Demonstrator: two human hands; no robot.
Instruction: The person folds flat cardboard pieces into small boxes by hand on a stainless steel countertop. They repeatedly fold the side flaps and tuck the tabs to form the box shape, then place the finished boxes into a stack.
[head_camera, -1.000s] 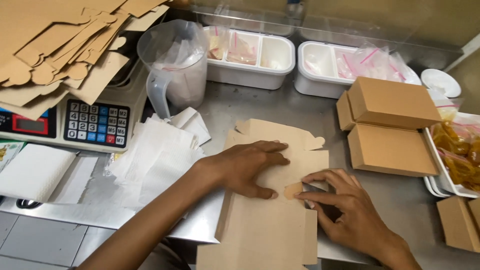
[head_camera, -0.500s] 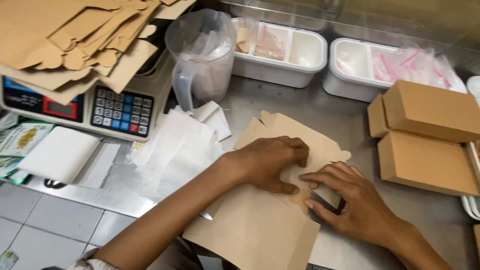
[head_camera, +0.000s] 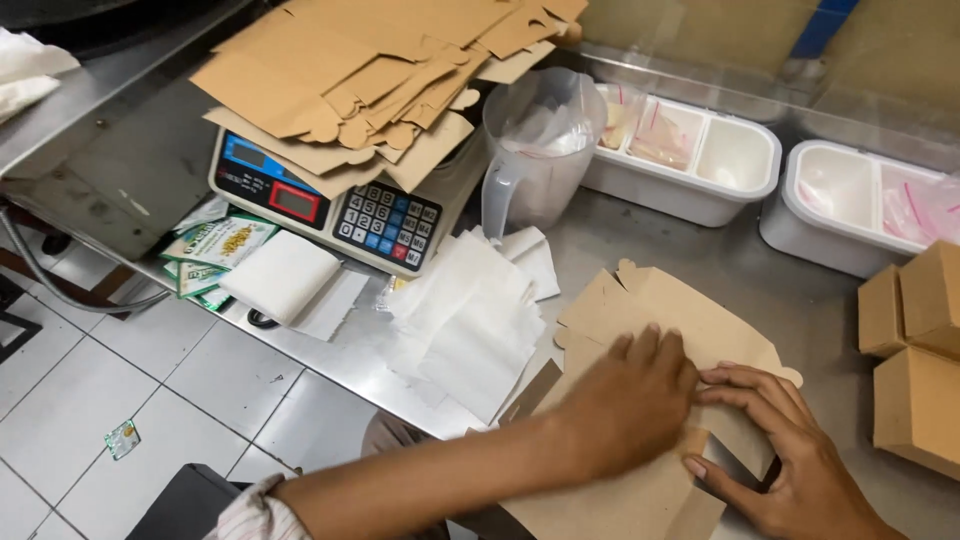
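Head view, looking down on a brushed steel table.

Containers: clear plastic jug stuffed with thin clear bags; white two-compartment tub with small sachets in its left compartment, its right compartment seemingly bare; second white tub with pink-striped clear bags in its right compartment. Digital scale loaded with a stack of flat die-cut cardboard blanks, matte brown with scalloped tabs. Folded brown boxes at right edge, stacked, rectangular. Loose white paper sheets, soft and creased, between scale and blank.

Flat brown box blank lying near the table's front edge, partly overhanging it. Left hand pressed palm-down on the middle of the blank, fingers spread flat, nothing pinched. Right hand just beside it, touching the blank's right side, fingers extended along a fold and thumb tucked under a raised flap; grip spread, not closed.
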